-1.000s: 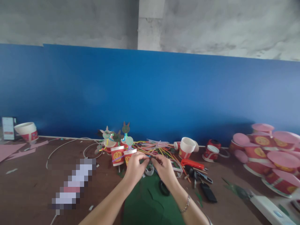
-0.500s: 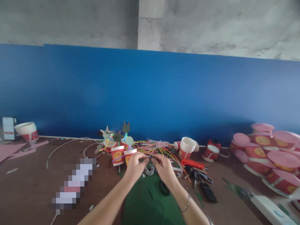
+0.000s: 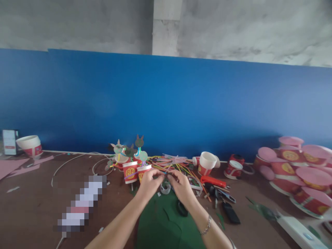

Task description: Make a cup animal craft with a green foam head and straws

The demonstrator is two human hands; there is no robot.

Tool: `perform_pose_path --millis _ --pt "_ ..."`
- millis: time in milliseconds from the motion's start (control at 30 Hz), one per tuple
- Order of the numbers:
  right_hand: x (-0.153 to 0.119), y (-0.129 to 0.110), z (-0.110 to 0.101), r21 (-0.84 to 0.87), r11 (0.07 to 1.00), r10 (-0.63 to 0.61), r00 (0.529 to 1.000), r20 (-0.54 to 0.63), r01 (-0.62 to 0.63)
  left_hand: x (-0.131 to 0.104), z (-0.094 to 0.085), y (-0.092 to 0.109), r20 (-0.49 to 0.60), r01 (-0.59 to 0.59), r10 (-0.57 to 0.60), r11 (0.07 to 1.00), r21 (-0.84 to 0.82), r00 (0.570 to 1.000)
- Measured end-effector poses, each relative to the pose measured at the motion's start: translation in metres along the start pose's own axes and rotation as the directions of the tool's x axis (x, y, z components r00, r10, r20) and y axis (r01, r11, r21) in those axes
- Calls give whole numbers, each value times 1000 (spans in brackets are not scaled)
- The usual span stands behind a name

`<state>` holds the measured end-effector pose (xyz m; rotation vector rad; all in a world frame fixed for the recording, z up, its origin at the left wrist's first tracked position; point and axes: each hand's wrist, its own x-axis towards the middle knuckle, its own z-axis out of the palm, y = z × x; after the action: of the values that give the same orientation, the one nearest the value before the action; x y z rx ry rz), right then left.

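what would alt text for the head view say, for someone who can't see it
Two bare hands, left and right, meet fingertip to fingertip above green paper on a brown table. Around them lie colourful sticks, a red tool, red paper cups and, at right, pink-topped cups.

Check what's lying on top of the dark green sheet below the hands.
On the sheet lie a black ring-shaped object and a thin dark strip; a whitish tape roll sits by its far edge. The left hand and right hand, with their forearms, hide whatever is beneath them.
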<state>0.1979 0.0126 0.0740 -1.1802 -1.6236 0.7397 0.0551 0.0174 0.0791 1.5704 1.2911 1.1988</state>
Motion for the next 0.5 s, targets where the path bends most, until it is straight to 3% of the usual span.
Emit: perform_pose_path --millis 500 --pt "1 0 1 27 999 40 999 -12 -40 -2 -1 3 39 17 -15 998 -53 999"
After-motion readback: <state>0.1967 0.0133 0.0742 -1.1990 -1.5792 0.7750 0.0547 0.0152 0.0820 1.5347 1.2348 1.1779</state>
